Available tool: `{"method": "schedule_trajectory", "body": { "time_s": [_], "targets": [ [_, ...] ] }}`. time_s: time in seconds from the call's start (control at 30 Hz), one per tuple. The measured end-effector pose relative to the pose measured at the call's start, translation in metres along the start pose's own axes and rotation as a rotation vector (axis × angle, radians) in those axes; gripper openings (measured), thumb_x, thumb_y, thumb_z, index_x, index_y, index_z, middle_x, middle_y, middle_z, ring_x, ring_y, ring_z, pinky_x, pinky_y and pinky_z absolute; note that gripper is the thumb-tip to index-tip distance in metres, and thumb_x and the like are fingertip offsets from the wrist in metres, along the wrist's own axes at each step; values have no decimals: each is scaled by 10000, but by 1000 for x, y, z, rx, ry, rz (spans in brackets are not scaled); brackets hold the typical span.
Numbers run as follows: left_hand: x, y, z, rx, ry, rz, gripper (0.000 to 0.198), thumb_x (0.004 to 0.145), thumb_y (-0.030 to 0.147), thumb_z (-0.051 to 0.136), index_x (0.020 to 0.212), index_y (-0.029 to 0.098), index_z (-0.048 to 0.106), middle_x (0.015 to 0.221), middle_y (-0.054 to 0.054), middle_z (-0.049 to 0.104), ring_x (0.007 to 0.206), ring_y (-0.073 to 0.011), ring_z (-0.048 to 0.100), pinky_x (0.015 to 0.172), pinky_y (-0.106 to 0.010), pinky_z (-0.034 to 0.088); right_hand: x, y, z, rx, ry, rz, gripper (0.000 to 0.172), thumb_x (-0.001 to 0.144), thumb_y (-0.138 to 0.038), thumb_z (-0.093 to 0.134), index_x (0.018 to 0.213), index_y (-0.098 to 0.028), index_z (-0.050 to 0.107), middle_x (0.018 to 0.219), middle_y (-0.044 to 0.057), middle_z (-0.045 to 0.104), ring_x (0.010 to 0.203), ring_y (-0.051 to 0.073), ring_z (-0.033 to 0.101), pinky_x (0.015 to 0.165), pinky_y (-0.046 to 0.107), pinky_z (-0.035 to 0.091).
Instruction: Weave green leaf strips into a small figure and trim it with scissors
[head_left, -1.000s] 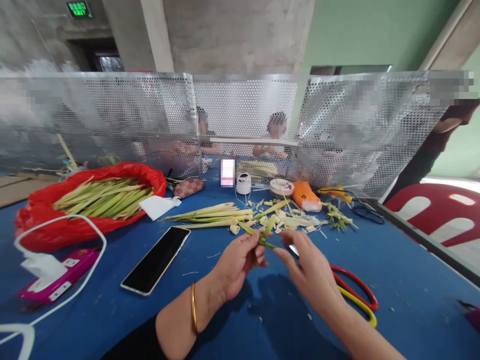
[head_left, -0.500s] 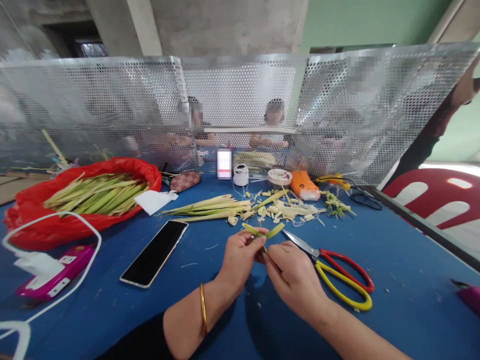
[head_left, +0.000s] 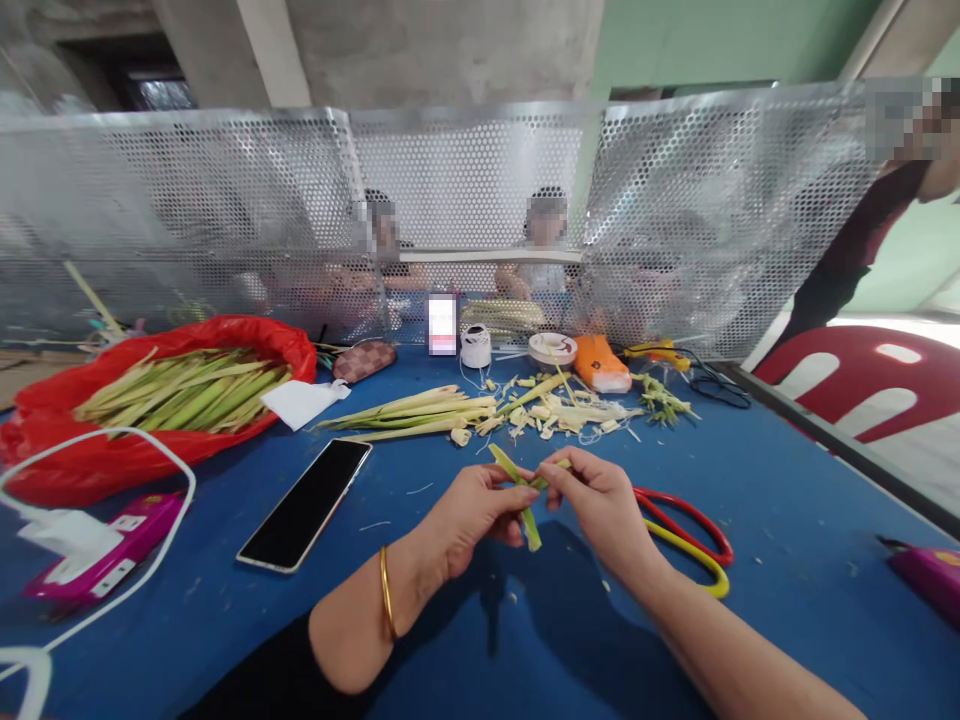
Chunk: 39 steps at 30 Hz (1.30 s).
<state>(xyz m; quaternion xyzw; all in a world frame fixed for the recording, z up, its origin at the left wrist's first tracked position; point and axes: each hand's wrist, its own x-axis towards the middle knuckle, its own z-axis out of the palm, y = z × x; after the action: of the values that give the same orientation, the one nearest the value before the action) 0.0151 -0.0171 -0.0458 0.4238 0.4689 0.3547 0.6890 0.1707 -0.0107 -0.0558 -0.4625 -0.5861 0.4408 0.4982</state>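
My left hand (head_left: 474, 508), with a gold bangle on its wrist, pinches a folded green leaf strip (head_left: 532, 528) between thumb and fingers above the table. One end points up and another hangs below the fingers. On the other side, my right hand (head_left: 600, 498) pinches the strip's right end with thumb and fingertips, close to the left thumb. Scissors (head_left: 721, 583) with one red and one yellow handle lie beside my right hand, which hides their blades. Beyond the hands are a bundle of long pale green leaf strips (head_left: 420, 410) and a heap of cut scraps (head_left: 551, 412).
On the left are a red bag (head_left: 296, 345) of leaves, a purple power strip (head_left: 142, 540) with white cable and a black phone (head_left: 307, 508). A thread spool (head_left: 475, 350), tape roll (head_left: 553, 345) and orange packet (head_left: 600, 362) stand near the perforated screen (head_left: 465, 150). People sit behind it.
My right hand has risen from below the strip to pinch its right end. The strip has turned, and one end now hangs down. A person at the far right has come further into view.
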Motion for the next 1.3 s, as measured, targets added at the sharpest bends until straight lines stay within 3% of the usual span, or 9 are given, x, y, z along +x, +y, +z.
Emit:
{"method": "schedule_trajectory", "body": {
  "time_s": [0.2, 0.4, 0.53, 0.87, 1.0, 1.1, 1.17, 1.23, 1.3],
  "targets": [
    [-1, -1, 1, 25, -123, -32, 260, 601, 301, 777, 769, 122, 693, 507, 38, 533, 405, -60, 453, 461, -203, 429, 0, 9, 0, 12, 39, 39, 201, 764, -341, 623, 641, -185, 595, 496, -36, 557, 473, 119, 495, 504, 248, 394],
    [-6, -2, 3, 91, -130, -92, 306, 636, 419, 749, 709, 143, 638, 512, 7, 576, 407, -92, 521, 454, -214, 426, 10, -5, -16, -320, -170, -118, 195, 809, -332, 579, 743, -182, 686, 726, 25, 670, 714, 175, 592, 670, 293, 435],
    [-8, -3, 7, 175, -151, -120, 370, 660, 513, 706, 650, 160, 593, 480, 5, 573, 373, -111, 526, 423, -226, 413, 7, -9, -15, -320, -246, -96, 172, 782, -317, 607, 726, -188, 706, 768, 29, 675, 758, 182, 602, 707, 298, 438],
    [-9, -3, 7, 205, -267, -173, 358, 664, 473, 717, 655, 121, 653, 641, -110, 709, 418, -130, 574, 467, -255, 460, -3, 2, 4, -278, -16, -132, 186, 758, -226, 583, 576, -185, 593, 617, -6, 588, 618, 147, 538, 605, 264, 405],
    [-7, -5, 8, 38, -171, -92, 342, 684, 463, 729, 711, 127, 669, 660, -98, 720, 548, -155, 643, 623, -279, 503, 7, 2, -7, -169, 12, -91, 192, 788, -314, 593, 664, -182, 657, 692, 18, 653, 710, 177, 593, 676, 282, 448],
    [-5, 1, 3, -165, -59, -26, 354, 724, 444, 702, 902, 138, 699, 749, -94, 739, 708, -197, 693, 792, -333, 500, 17, 6, -16, 21, 173, -64, 255, 821, -396, 559, 857, -185, 695, 861, 58, 703, 845, 212, 634, 805, 338, 480],
    [-4, 6, 0, -272, 20, 52, 345, 756, 395, 671, 991, 143, 694, 814, -94, 743, 799, -207, 696, 847, -331, 478, 17, 8, -17, 132, 246, 14, 254, 795, -406, 579, 868, -187, 685, 815, 61, 701, 788, 219, 649, 789, 367, 505],
    [-3, 9, -3, -319, 80, 149, 302, 765, 321, 662, 1000, 133, 692, 854, -94, 740, 850, -200, 685, 842, -297, 467, 12, 7, -11, 149, 103, 127, 194, 730, -373, 651, 768, -186, 686, 683, 40, 678, 676, 211, 645, 728, 365, 525],
    [-2, 8, -2, -330, 91, 208, 307, 752, 269, 675, 1027, 134, 678, 882, -92, 734, 834, -193, 674, 745, -266, 472, 3, 3, 0, 148, -188, 198, 168, 675, -338, 711, 731, -180, 711, 679, 39, 686, 678, 210, 653, 728, 354, 528]
  ]
}}
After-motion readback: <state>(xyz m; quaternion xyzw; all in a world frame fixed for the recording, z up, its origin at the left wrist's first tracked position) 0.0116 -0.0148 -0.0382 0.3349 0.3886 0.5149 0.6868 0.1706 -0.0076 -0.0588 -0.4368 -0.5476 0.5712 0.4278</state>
